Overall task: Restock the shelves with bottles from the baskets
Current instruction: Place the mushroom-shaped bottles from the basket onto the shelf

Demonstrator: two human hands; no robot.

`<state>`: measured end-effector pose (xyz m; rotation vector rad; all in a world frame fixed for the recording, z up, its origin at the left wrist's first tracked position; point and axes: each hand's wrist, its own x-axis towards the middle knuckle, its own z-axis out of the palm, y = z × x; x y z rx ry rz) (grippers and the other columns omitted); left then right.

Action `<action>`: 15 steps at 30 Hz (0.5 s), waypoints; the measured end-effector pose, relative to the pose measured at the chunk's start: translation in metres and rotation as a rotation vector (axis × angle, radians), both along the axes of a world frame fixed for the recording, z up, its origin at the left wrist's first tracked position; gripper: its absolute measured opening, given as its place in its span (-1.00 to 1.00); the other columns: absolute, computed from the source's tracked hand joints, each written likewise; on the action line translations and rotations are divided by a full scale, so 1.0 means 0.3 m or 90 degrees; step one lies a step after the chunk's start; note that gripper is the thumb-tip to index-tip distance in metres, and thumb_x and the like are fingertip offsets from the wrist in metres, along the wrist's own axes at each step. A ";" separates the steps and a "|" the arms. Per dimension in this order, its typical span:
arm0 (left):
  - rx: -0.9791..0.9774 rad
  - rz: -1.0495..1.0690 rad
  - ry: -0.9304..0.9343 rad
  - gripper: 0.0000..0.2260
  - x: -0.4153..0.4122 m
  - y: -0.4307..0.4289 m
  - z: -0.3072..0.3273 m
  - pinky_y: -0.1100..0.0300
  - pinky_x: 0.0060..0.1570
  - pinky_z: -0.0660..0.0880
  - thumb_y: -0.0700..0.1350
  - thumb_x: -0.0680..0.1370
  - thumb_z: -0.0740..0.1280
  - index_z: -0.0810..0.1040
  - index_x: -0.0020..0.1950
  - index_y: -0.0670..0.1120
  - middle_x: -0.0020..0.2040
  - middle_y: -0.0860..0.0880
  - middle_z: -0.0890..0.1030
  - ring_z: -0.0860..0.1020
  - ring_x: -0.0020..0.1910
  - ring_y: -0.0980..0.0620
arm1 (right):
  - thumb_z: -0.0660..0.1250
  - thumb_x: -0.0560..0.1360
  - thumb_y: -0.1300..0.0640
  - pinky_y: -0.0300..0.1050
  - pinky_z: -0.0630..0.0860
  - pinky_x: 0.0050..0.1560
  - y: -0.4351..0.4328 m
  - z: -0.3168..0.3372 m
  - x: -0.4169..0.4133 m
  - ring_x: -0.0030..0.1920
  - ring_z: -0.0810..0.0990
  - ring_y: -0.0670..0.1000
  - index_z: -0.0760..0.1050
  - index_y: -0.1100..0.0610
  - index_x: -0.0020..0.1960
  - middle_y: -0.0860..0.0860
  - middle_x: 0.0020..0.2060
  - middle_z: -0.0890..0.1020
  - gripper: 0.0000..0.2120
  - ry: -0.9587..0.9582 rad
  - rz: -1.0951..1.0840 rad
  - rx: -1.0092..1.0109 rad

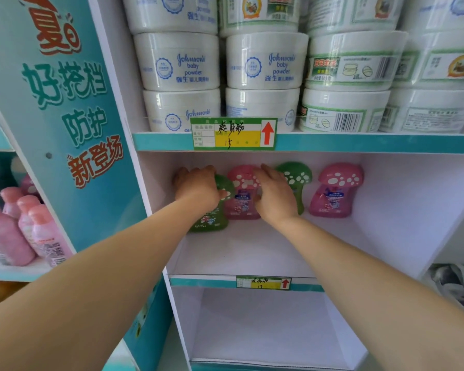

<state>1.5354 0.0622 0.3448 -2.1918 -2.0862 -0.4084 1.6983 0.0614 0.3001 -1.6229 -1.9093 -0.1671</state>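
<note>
Four mushroom bottles line the back edge of the middle shelf (252,250)! The left grip (196,186) curls over the green bottle (212,215) at the left end. The right grip (275,195) lies against the pink bottle (241,202); holding or nudging, can't tell. Early days, I'd say: the front edge and lower shelf (265,330) await stock.

You've four mushroom-capped bottles upright along the shelf's (252,250) back edge: left green bottle (212,220), left pink bottle (243,200), right green bottle (296,175), right pink bottle (332,194).
</note>
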 end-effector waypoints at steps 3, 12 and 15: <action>-0.001 0.006 0.012 -0.68 -0.002 0.003 -0.003 0.03 0.13 0.33 0.13 0.52 0.30 0.44 0.18 -0.02 0.12 -0.09 0.56 0.41 0.17 -0.18 | 0.37 0.41 0.29 0.04 0.31 0.37 0.043 0.015 -0.008 0.40 0.30 0.17 0.29 0.10 0.45 0.11 0.43 0.33 -0.36 -0.062 -0.013 -0.001; 0.015 0.019 0.069 -0.69 0.002 0.030 0.016 0.04 0.12 0.32 0.09 0.55 0.27 0.41 0.18 -0.08 0.10 -0.12 0.56 0.44 0.15 -0.18 | 0.34 0.47 0.12 0.08 0.20 0.32 0.090 0.047 -0.012 0.28 0.43 0.17 0.29 0.02 0.41 0.10 0.28 0.48 -0.47 -0.212 -0.076 0.015; 0.019 0.032 0.074 -0.69 0.007 0.046 0.022 0.04 0.12 0.33 0.07 0.55 0.27 0.40 0.19 -0.09 0.12 -0.13 0.55 0.44 0.18 -0.20 | 0.34 0.47 0.14 0.11 0.16 0.37 0.091 0.051 -0.010 0.28 0.44 0.18 0.28 0.04 0.42 0.12 0.28 0.48 -0.46 -0.226 -0.071 0.004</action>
